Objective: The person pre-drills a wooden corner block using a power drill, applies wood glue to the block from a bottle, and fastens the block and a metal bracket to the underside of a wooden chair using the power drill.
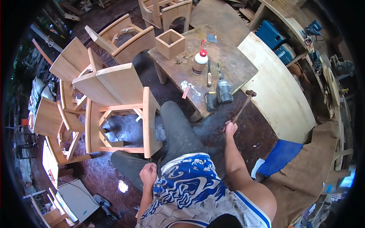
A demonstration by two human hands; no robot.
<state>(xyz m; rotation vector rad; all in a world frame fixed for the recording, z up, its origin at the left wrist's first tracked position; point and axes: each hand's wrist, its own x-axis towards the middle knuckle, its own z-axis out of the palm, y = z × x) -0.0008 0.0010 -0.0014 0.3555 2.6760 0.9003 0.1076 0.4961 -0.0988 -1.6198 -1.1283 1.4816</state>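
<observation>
My right hand (229, 129) is wrapped round the handle of a hammer (242, 108), which is held out to the right with its head away from me. Closed near my lap, my left hand (148, 174) lies just below the front corner of a wooden chair frame (146, 121). Whatever its fingers may hold is too small or hidden to make out. The chair frame stands in front of me between my legs, with a slanted two-board back (106, 85) and an open seat showing corner braces.
A low worktable (228, 49) carries a cordless drill (223, 92), a chisel (209, 74), a glue bottle (200, 62) and a wooden box (170, 45). More chair frames (72, 62) crowd the left. A pale wood panel (279, 91) and blue sheet (282, 156) lie right.
</observation>
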